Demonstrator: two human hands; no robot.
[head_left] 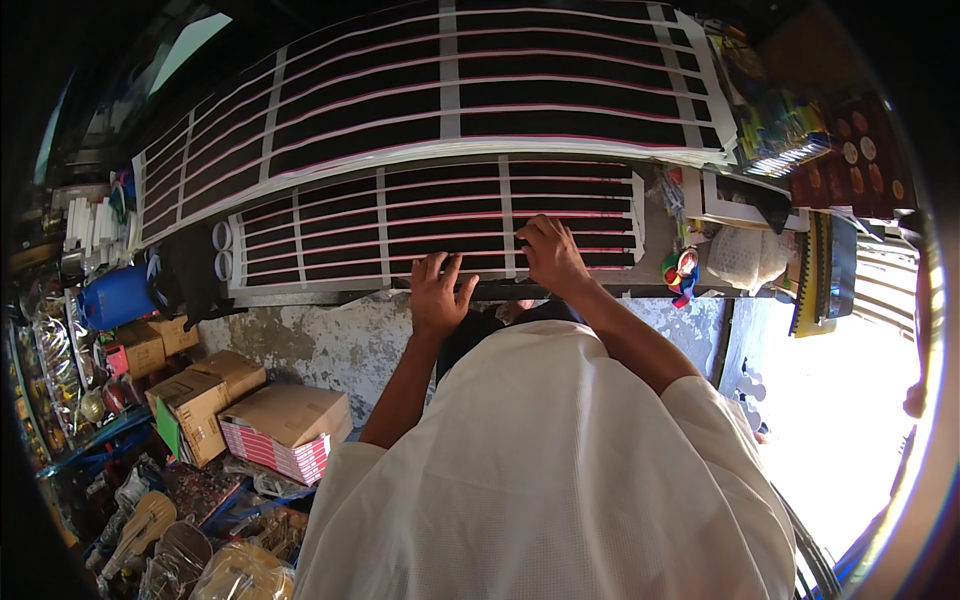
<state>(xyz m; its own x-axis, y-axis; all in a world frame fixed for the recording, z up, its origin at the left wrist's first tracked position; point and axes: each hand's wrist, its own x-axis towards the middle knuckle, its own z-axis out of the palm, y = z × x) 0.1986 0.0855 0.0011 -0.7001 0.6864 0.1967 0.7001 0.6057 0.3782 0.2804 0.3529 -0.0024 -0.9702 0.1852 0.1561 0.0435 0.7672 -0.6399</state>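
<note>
At far left, one blue container (118,297), standing near the end of the desk (655,235). Next, two white rolls (222,252), one nearer than the other, just beside the left end of the striped panel. Lower, one brown cardboard box (285,413), with pink-and-white stripes along its side.

At centre, one striped panel (440,205), black, ruled lengthwise with white and red lines and crossed by pale bands; it lies flat on the desk, under and ahead of both hands. Beyond it, one larger striped stack (400,100) of like pattern.

Left hand (440,290): fingers loosely spread and slightly bent, thumb well apart from them, fingertips over the panel's near edge. Right hand (550,255): farther in, fingers curled and lowered to the panel, just right of a pale band; whether it pinches anything cannot be told.

At right, one red, blue and green bundle (682,275); then one whitish wrapped bundle (746,258).
</note>
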